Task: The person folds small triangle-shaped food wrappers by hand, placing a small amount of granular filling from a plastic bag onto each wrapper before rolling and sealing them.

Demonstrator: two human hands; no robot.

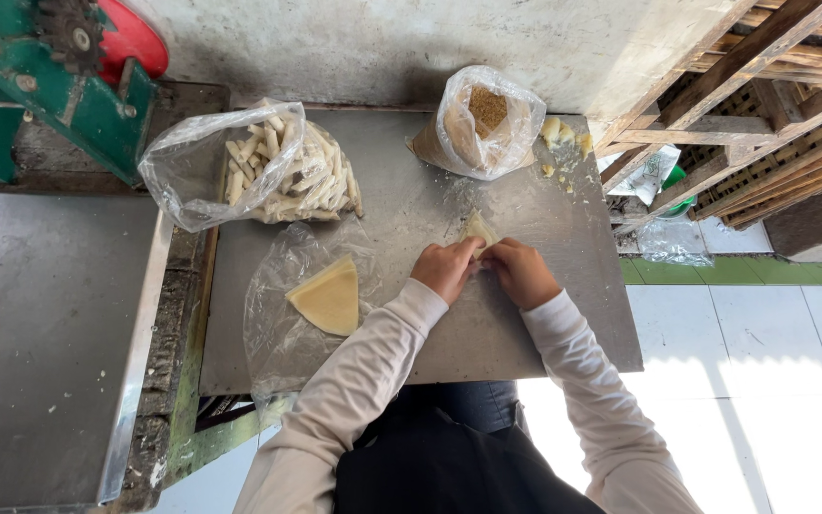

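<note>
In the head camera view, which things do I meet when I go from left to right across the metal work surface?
Green machine → bag of rolled sticks → stack of triangular wrappers → left hand → wrapper being folded → right hand → dough scraps → wooden slats.

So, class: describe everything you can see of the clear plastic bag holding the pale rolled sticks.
The clear plastic bag is thin, crinkled and glossy. It lies on its side at the back left of the grey metal tabletop, mouth open towards the left. Pale cream rolled sticks fill it in a loose heap. Neither hand touches it; both are at a wrapper farther right.
</note>
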